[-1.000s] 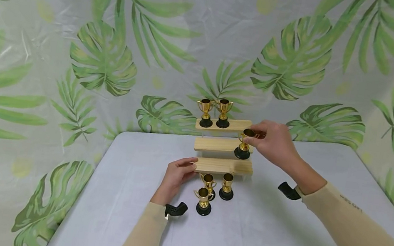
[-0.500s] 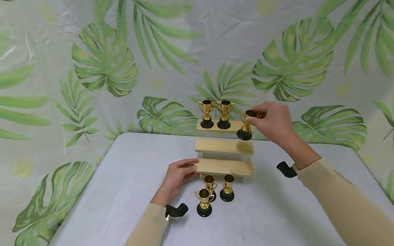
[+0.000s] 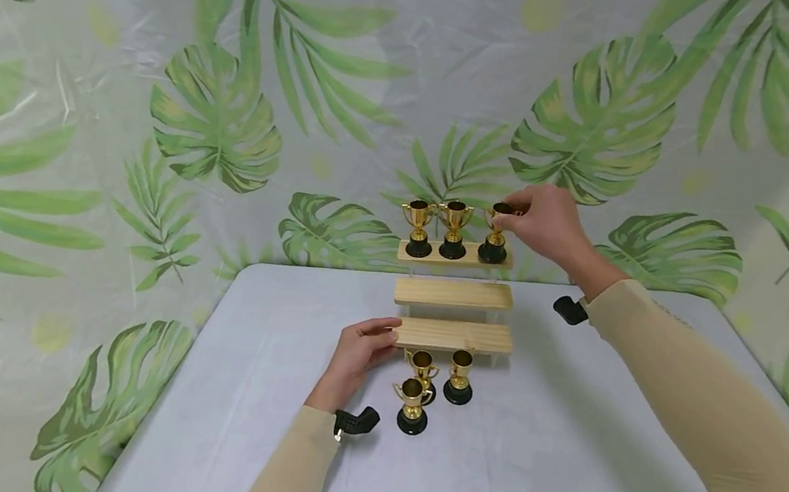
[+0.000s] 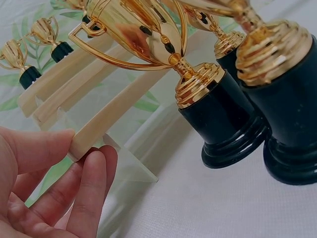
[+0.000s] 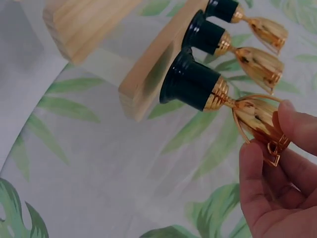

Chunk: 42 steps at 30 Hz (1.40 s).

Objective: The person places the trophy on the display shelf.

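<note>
Head view: we should seat the trophy [image 3: 495, 239] flat before releasing; our right hand [image 3: 548, 221] pinches it at the three o'clock end of the top shelf [image 3: 471, 255]. Left-wrist view: our left hand [image 4: 54, 198] pinches the bottom shelf [image 4: 111, 111]. Right-wrist view: the base [image 5: 190, 82] lies at ten o'clock from our fingertips [image 5: 251, 153].

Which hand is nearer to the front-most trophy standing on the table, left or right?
Left. The left hand is to the left of the front-most trophy, gripping the bottom shelf. The right hand is farther off, up at the top shelf, holding another trophy.
</note>
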Each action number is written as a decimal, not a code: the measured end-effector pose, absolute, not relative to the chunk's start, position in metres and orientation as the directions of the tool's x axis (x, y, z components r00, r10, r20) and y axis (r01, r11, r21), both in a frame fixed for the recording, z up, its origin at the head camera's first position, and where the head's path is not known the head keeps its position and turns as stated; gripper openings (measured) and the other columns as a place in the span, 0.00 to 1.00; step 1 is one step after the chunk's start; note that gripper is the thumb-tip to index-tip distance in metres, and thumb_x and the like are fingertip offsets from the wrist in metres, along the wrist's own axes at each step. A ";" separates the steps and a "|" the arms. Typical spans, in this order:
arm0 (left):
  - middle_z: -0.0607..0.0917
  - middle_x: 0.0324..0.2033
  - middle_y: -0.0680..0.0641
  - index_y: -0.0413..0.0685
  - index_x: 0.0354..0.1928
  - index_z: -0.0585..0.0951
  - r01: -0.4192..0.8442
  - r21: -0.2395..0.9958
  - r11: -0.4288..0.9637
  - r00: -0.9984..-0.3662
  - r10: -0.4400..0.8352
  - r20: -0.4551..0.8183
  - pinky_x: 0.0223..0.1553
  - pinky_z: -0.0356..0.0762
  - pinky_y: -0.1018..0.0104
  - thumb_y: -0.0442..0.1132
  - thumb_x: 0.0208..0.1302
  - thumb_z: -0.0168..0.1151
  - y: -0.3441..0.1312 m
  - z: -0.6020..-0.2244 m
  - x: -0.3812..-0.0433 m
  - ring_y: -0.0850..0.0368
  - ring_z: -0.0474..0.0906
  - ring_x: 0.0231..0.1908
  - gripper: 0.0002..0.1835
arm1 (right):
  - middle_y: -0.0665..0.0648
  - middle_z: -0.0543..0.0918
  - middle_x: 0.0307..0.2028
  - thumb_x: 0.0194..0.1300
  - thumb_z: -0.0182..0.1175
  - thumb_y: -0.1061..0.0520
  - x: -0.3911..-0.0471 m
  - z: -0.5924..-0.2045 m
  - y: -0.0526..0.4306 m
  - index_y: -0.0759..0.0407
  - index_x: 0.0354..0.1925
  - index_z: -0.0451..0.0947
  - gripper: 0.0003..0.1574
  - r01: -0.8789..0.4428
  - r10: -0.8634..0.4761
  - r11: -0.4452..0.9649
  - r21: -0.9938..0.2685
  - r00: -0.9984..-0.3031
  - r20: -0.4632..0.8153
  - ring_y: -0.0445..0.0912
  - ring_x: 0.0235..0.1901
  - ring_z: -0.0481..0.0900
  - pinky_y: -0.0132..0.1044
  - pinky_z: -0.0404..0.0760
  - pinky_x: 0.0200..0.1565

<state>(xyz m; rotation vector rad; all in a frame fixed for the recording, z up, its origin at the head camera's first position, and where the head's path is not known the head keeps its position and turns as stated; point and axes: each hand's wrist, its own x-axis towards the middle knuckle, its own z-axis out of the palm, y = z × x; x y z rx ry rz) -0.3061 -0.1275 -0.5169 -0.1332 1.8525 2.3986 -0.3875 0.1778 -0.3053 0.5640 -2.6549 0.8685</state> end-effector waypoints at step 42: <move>0.85 0.46 0.39 0.36 0.54 0.85 -0.127 0.958 -0.259 -0.992 0.034 -0.122 0.49 0.84 0.59 0.27 0.63 0.68 -0.127 -0.514 -0.306 0.49 0.85 0.45 0.17 | 0.69 0.79 0.56 0.65 0.70 0.53 -0.406 -0.315 0.173 0.61 0.71 0.69 0.40 -0.463 -0.353 0.772 -0.435 -0.882 0.313 0.58 0.45 0.82 0.55 0.81 0.44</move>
